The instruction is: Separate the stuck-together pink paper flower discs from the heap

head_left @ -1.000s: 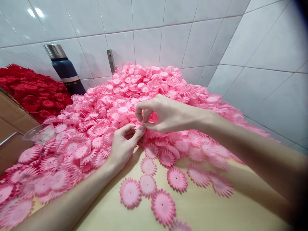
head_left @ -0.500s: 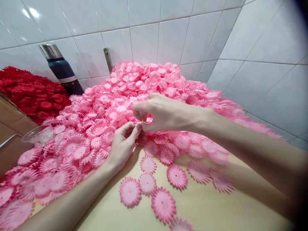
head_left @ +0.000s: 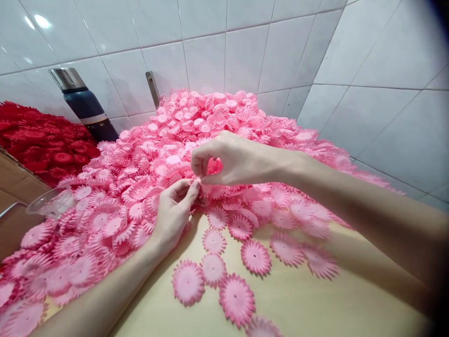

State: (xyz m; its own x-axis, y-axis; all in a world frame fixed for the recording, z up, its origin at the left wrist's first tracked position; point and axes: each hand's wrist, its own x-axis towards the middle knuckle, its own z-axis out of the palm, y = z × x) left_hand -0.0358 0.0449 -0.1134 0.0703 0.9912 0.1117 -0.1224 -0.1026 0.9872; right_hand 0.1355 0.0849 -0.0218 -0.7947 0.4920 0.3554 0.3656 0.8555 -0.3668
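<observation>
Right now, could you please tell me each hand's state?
Left hand: pinched closed; held item too small to identify.
Right hand: pinched closed beside left thumb; held item unclear.

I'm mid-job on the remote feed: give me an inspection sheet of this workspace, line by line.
Surface: tan tabletop, bare in patches near the person.
Job's things: large pink disc heap against the wall; loose pink discs in front.
Clutter: blue bottle, red heap, clear plastic container and cardboard box, all left.
Hands: left hand and right hand pinch close together; what they hold is too small to tell.
Cables: nothing seen.
Surroundings: pale tiled walls, metal bracket.
</observation>
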